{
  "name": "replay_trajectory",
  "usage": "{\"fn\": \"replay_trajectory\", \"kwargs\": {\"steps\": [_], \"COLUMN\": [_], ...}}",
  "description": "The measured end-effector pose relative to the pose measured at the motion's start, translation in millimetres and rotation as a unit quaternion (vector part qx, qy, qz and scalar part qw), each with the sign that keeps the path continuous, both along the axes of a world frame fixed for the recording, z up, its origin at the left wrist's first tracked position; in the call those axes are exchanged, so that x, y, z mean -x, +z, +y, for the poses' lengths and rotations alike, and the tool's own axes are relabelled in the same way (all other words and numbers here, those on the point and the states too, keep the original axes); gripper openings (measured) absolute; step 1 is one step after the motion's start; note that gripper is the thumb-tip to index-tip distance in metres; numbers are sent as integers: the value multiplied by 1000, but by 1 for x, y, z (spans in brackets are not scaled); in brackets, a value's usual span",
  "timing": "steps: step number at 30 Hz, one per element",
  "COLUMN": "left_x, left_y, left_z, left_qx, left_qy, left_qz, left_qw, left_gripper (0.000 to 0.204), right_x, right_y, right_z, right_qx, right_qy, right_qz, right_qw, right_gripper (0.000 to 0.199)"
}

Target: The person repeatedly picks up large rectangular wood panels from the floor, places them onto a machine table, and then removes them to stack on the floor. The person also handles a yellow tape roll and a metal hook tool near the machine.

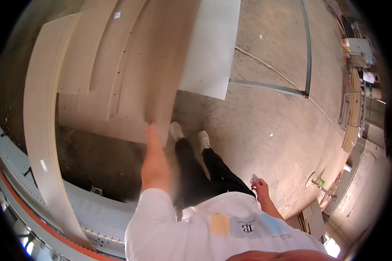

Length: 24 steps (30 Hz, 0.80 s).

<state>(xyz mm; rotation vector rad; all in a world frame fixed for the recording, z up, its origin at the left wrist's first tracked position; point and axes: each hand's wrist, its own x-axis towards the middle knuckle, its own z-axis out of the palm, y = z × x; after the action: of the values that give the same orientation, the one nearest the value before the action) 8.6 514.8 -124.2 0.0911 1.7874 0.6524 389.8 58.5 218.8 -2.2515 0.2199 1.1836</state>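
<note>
My left arm reaches forward, and my left hand (150, 129) is at the near end of a wide light-brown panel (137, 87). That hand is smeared by motion, so its fingers do not show clearly, and I cannot tell whether it grips the panel. Small dark holes dot the panel's face. Down by my right hip, my right hand (261, 185) is closed on a small shiny, whitish packet-like thing (253, 178), too small to name exactly.
More brown panels (80, 56) lie left of the wide one. A long panel (41, 100) reaches back to a machine with an orange strip (39, 226). A white board (209, 52) lies right, beside a grey metal frame (307, 56). Stacked boards (354, 108) stand far right.
</note>
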Motion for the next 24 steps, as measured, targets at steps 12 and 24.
{"fn": "replay_trajectory", "kwargs": {"steps": [12, 24], "left_x": [-70, -132], "left_y": [-38, -47], "left_z": [-3, -15], "left_qx": [-22, -4], "left_qy": [88, 67], "left_qz": [-42, -236], "left_qw": [995, 969], "left_gripper": [52, 33], "right_x": [53, 45], "right_y": [7, 14], "right_z": [30, 18], "right_qx": [0, 34], "right_qy": [-45, 47], "right_qz": [26, -24], "right_qw": [999, 998], "right_gripper": [14, 13]}}
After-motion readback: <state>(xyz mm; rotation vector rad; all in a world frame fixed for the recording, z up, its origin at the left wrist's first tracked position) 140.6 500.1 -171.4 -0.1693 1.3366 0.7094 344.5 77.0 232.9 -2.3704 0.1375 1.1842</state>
